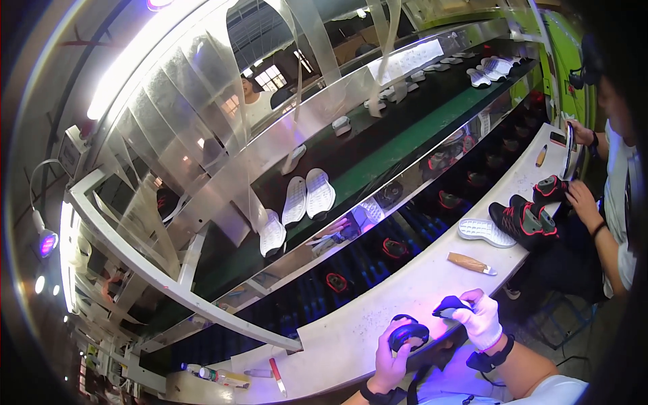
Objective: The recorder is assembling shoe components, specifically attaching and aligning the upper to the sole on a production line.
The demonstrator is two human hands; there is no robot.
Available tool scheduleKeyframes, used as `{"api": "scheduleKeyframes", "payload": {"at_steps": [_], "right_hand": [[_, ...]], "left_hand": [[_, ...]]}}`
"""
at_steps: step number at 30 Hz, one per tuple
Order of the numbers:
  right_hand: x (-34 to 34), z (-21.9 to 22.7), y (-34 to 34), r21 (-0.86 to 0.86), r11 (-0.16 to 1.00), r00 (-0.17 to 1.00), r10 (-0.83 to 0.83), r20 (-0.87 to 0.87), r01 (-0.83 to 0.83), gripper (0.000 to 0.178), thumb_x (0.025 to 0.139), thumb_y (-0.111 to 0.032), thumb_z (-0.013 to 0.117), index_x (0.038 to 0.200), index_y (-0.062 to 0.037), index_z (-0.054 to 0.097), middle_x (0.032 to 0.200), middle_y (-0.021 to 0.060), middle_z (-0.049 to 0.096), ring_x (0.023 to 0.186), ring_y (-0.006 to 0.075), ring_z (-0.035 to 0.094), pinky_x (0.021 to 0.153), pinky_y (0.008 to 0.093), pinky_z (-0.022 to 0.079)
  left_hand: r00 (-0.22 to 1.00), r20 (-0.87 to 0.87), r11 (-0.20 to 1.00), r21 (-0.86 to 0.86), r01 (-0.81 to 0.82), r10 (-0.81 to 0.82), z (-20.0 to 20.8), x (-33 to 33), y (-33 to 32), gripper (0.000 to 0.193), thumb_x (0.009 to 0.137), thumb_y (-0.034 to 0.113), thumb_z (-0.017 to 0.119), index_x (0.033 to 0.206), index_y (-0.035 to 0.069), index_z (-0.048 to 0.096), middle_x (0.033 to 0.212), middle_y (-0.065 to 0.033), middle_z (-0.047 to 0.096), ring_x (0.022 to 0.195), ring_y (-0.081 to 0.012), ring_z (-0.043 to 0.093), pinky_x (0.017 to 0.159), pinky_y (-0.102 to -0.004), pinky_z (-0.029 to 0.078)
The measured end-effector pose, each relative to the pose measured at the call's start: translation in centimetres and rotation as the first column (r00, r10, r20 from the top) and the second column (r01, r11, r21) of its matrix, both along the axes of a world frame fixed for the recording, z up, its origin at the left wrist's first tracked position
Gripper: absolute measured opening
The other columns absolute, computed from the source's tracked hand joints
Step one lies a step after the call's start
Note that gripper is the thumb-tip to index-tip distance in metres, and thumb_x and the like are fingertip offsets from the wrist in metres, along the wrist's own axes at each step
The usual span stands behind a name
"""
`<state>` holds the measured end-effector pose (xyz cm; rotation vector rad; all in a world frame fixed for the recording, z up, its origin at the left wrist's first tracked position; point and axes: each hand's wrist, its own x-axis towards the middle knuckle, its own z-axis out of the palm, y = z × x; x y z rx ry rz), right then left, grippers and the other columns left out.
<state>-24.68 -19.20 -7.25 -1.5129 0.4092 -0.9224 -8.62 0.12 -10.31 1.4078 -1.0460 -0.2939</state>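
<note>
My bare left hand (390, 363) is closed around a dark rounded shoe part (409, 333) with a black rim, at the near edge of the white table. To its right, my right hand (480, 321), in a white glove, grips a small dark piece (448, 307) between thumb and fingers. Purple-pink light falls between the hands, and I cannot tell whether the two dark parts belong to one shoe. Beyond my right hand lies a wooden-handled knife (471, 263). Further right are a white shoe sole (484, 232) and black-and-red shoes (523, 219).
A green conveyor belt (405, 138) carries white soles (320, 190) behind the table. Below it, a lower rack holds dark shoes (395, 248). A co-worker's hand (584, 202) touches a shoe at right. Bottles (219, 376) and a red-handled tool (277, 374) lie at the left end.
</note>
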Motion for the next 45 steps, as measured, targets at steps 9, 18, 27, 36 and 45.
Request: {"api": "scheduleKeyframes", "payload": {"at_steps": [9, 18, 27, 36, 45], "right_hand": [[0.3, -1.5, 0.4, 0.142, 0.987, 0.98, -0.097, 0.176, 0.072, 0.029, 0.097, -0.018, 0.083, 0.109, 0.0002, 0.063, 0.09, 0.0087, 0.074, 0.084, 0.0127, 0.07, 0.077, 0.0312, 0.059], [0.0, -1.2, 0.6, 0.167, 0.983, 0.983, -0.102, 0.151, 0.076, 0.05, 0.096, -0.039, 0.086, 0.107, 0.0009, 0.058, 0.097, 0.0137, 0.077, 0.094, 0.0198, 0.077, 0.085, 0.0366, 0.063], [0.4, -0.1, 0.2, 0.221, 0.974, 0.987, -0.081, 0.139, 0.049, 0.032, 0.094, -0.016, 0.084, 0.108, 0.0031, 0.062, 0.095, 0.0117, 0.077, 0.089, 0.0153, 0.074, 0.081, 0.0334, 0.061], [-2.2, -0.8, -0.7, 0.254, 0.964, 0.984, -0.115, 0.134, 0.078, 0.04, 0.095, -0.028, 0.086, 0.105, 0.0002, 0.059, 0.1, 0.0069, 0.072, 0.092, 0.0136, 0.069, 0.084, 0.0313, 0.058], [0.0, 4.1, -1.0, 0.218, 0.89, 0.91, 0.414, -0.014, -0.401, 0.037, 0.088, -0.024, 0.089, 0.096, -0.001, 0.061, 0.153, 0.0299, 0.059, 0.135, 0.033, 0.062, 0.113, 0.0451, 0.052]], "left_hand": [[1.0, -0.014, 1.0, -0.028, -0.01, 0.01, -0.9, -0.2, 2.3, 0.05, 0.108, 0.021, 0.064, 0.144, -0.004, 0.041, 0.15, -0.0284, 0.057, 0.15, -0.0417, 0.049, 0.128, -0.0515, 0.033], [1.0, 0.015, 0.998, -0.051, 0.022, -0.021, -0.3, -0.3, 2.4, 0.051, 0.108, 0.02, 0.065, 0.146, -0.003, 0.041, 0.149, -0.029, 0.057, 0.152, -0.0436, 0.046, 0.129, -0.054, 0.03], [0.989, -0.139, 0.999, 0.008, -0.05, 0.051, 2.0, -0.2, 0.8, 0.047, 0.11, 0.017, 0.063, 0.147, -0.005, 0.045, 0.148, -0.0234, 0.06, 0.143, -0.0312, 0.055, 0.124, -0.0448, 0.039], [0.982, -0.182, 0.993, -0.116, 0.023, -0.044, 1.2, -3.0, -1.1, 0.047, 0.108, 0.012, 0.066, 0.147, -0.002, 0.044, 0.151, -0.0238, 0.056, 0.142, -0.034, 0.056, 0.126, -0.0478, 0.036], [0.986, 0.165, 0.991, -0.134, 0.025, -0.002, 5.5, 0.0, -3.6, 0.041, 0.091, -0.005, 0.083, 0.115, 0.006, 0.052, 0.137, -0.0302, 0.069, 0.125, -0.0406, 0.071, 0.107, -0.0479, 0.056]]}}
